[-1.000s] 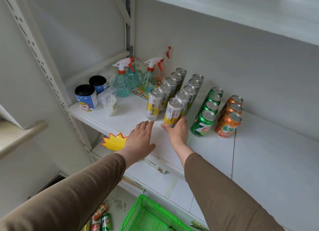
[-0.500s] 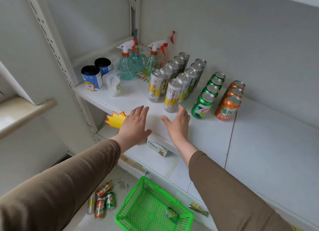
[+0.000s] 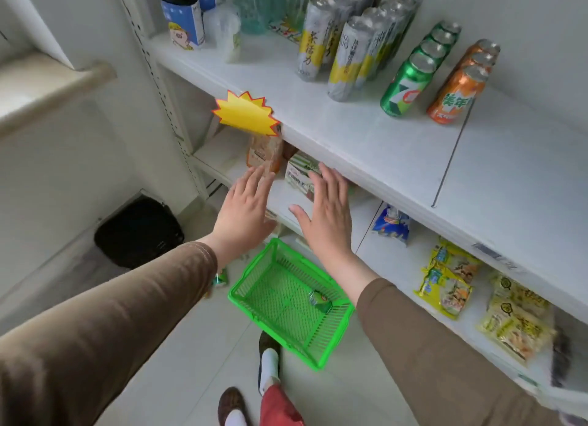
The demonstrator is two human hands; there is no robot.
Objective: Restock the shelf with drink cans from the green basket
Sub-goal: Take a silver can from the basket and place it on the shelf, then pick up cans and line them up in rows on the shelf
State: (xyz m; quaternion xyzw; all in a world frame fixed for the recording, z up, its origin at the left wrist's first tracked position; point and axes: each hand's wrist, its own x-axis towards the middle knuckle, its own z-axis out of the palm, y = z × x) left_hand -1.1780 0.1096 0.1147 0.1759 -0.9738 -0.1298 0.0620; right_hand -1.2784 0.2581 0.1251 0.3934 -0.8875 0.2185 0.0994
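I look down past both of my arms in brown sleeves. My left hand (image 3: pixel 245 209) and right hand (image 3: pixel 327 215) hover side by side in front of the lower shelf, palms down, fingers straight and spread wide, holding nothing. Below and between them, on the tiled floor, sits the green basket (image 3: pixel 254 295). One green can (image 3: pixel 319 300) lies on its side inside it, toward the right wall, well below my right fingertips (image 3: pixel 331 178) and touching neither hand. Another can (image 3: pixel 220 279) lies on the floor just left of the basket, half hidden by my left sleeve. On the upper shelf (image 3: pixel 366 139) stand rows of tall silver-and-yellow cans (image 3: pixel 345 59), green cans (image 3: pixel 405 88) and orange cans (image 3: pixel 456 96), well above my hands. A yellow starburst tag (image 3: pixel 245 113) hangs from that shelf's front edge
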